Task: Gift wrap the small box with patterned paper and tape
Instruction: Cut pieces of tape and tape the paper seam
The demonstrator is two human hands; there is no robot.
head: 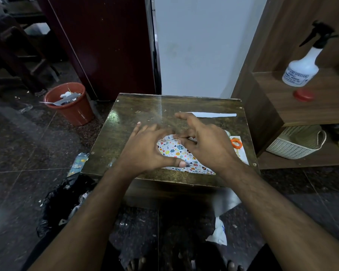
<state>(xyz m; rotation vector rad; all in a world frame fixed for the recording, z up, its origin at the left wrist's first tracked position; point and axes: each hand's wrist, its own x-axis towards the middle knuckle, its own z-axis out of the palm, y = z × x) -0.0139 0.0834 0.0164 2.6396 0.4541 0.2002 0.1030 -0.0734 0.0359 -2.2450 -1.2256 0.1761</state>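
Bare toes [184, 266] poke in at six o'clock, on the dark floor, with a crumpled white scrap [218, 230] just ahead of them and a black bag [61, 200] at about eight. Both forearms reach forward to the low wooden table [137, 110]. On it lies the patterned paper [181, 153], white with small coloured eggs and hearts, and both hands bear down on it. The left hand [145, 149] lies fairly flat, fingers spread, thumb pressing the paper's near part. The right hand [205, 141] is arched, its curled fingertips working at the paper's top; whether they pinch a fold I cannot tell. The box itself is hidden, presumably under the paper between the hands.

It looks like the folding stage: paper being drawn over the box and creased. Next comes holding that fold with one hand while fetching tape, which I cannot pick out. Orange-handled scissors [236, 143] lie at three o'clock, a white strip [213, 115] at one, a red bin [70, 102] at ten.
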